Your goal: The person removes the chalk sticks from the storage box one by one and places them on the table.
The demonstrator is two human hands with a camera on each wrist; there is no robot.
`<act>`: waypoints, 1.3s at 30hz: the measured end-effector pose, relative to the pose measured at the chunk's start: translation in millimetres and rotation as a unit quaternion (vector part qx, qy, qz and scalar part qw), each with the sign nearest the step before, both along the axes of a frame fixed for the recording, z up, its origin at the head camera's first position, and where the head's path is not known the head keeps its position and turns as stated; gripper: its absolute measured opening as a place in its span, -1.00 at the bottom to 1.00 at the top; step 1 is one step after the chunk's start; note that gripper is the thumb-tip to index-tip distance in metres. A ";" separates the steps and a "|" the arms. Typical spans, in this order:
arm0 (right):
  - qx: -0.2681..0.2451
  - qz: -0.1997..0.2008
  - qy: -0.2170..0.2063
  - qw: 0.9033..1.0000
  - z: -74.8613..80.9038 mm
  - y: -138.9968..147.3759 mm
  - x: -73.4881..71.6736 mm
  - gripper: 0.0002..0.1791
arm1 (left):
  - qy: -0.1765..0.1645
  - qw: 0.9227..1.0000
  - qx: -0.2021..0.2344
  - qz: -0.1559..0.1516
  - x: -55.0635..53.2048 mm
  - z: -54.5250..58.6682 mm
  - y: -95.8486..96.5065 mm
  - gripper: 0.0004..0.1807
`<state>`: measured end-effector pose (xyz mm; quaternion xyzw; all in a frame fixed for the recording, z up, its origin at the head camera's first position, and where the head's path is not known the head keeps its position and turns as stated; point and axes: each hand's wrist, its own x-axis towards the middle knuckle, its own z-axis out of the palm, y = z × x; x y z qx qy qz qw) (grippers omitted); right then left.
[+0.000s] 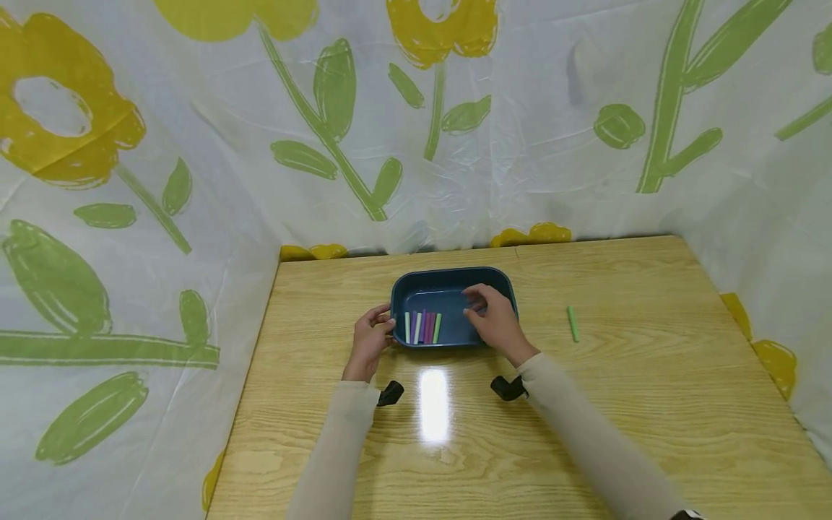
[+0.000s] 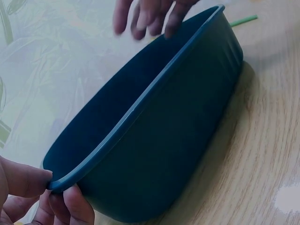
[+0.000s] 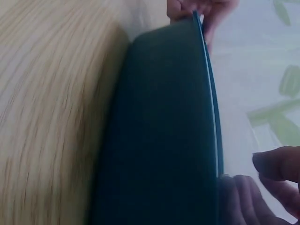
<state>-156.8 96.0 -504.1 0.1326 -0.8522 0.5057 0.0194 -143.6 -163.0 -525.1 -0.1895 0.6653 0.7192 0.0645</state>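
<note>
A dark blue rectangular tub (image 1: 432,295) stands on the wooden table. My left hand (image 1: 369,341) pinches its left rim between thumb and fingers, which the left wrist view shows closely. Inside the tub, at the front left, several chalk sticks (image 1: 427,327) in white, purple, pink and green lie side by side. Over the tub's right part is my right hand (image 1: 497,323), thumb and fingers apart and loosely bent, with nothing visible between them. In the right wrist view, the tub's tall wall (image 3: 159,117) hides the chalk.
One green chalk stick (image 1: 573,323) lies by itself on the table to the right of the tub. Behind and at both sides hangs a white sheet (image 1: 520,144) with yellow flowers and green leaves. Light reflects off the wooden table (image 1: 390,462) in front of the tub.
</note>
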 end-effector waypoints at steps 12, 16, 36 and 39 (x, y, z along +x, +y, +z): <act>0.041 0.030 -0.158 0.986 -10.4 -34.9 -11.8 -0.58 | -0.003 1.000 -0.004 0.004 -0.1 1.9 1.8 -0.59; 0.060 0.031 -0.162 0.985 -11.5 -39.3 -16.8 -0.56 | -0.003 1.000 -0.005 0.005 -0.7 2.1 2.0 -0.59; 0.100 0.041 -0.211 0.971 -22.5 -48.6 -27.8 -0.50 | -0.013 1.000 -0.006 0.009 0.7 2.2 2.2 -0.59; 0.106 0.048 -0.210 0.971 -22.9 -49.1 -27.7 -0.49 | -0.012 1.000 -0.007 0.010 0.8 1.1 2.0 -0.59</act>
